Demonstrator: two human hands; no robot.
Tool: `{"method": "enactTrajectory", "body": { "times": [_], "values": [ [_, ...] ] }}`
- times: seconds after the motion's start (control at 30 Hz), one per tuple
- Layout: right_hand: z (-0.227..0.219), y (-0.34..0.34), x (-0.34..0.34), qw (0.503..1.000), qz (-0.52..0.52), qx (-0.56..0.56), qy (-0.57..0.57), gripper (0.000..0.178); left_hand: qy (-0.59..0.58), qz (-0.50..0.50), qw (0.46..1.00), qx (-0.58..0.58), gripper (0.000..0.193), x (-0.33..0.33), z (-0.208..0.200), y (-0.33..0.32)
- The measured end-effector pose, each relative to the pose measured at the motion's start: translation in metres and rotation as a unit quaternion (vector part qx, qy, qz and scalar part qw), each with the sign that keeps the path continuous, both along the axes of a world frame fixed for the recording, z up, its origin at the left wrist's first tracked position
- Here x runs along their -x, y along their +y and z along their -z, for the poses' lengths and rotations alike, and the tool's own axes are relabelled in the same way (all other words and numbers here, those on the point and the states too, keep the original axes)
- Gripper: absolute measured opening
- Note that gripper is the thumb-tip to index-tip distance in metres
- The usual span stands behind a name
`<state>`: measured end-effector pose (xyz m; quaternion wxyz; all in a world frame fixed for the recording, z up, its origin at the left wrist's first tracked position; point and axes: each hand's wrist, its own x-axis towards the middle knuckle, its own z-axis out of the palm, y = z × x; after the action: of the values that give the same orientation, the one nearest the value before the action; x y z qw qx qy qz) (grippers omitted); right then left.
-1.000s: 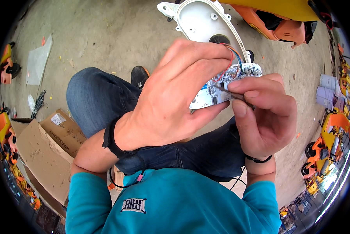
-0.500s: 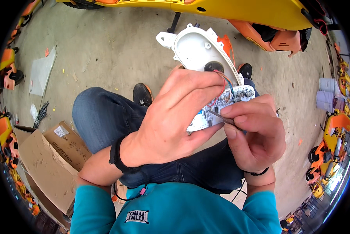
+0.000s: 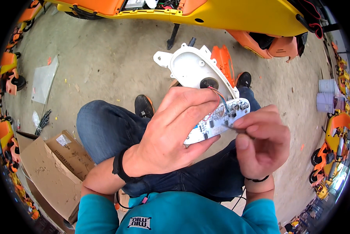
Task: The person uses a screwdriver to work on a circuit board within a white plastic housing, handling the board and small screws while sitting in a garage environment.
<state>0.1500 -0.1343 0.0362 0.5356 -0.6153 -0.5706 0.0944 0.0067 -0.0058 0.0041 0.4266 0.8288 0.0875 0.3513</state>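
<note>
My left hand (image 3: 179, 132) is closed on a white circuit board (image 3: 216, 124), with fingers over its upper left and the thumb along its lower edge. Small components cover the board's face, and thin coloured wires (image 3: 221, 96) run from it toward a round hole in a white plastic housing (image 3: 186, 64) just beyond. Between the thumb and fingers of my right hand (image 3: 262, 140) is a thin pointed metal tool (image 3: 233, 128), possibly tweezers. Its tip lies over the board's right half; whether it touches cannot be seen. The right fingers are slightly blurred.
An orange plastic part (image 3: 222, 62) lies beside the housing. A yellow and orange vehicle (image 3: 237, 15) stands across the far side, its stand (image 3: 173, 37) on the floor. An opened cardboard box (image 3: 52, 171) is at my left. Pale buckets (image 3: 326, 95) stand at the right.
My right hand has drawn the pointed tool to the right across the board. My left hand keeps its grip. The view has shifted, showing more of the vehicle at the top.
</note>
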Motion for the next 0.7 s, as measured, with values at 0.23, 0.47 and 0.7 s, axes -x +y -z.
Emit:
{"method": "enactTrajectory", "body": {
  "times": [0.23, 0.47, 0.7],
  "values": [
    [0.0083, -0.0004, -0.0071, 0.998, 0.006, -0.034, 0.049, 0.025, 0.006, 0.000, 1.000, -0.002, 0.055, -0.0005, 0.0027, 0.0003],
    [0.0092, -0.0010, -0.0107, 0.998, 0.006, -0.036, 0.051, 0.023, 0.017, 0.001, 1.000, -0.012, 0.054, 0.0019, 0.0005, 0.0006],
    [0.0093, -0.0021, -0.0130, 0.997, 0.022, -0.026, 0.067, 0.023, 0.030, 0.003, 0.999, -0.022, 0.053, 0.0026, -0.0006, 0.0003]
  ]
}}
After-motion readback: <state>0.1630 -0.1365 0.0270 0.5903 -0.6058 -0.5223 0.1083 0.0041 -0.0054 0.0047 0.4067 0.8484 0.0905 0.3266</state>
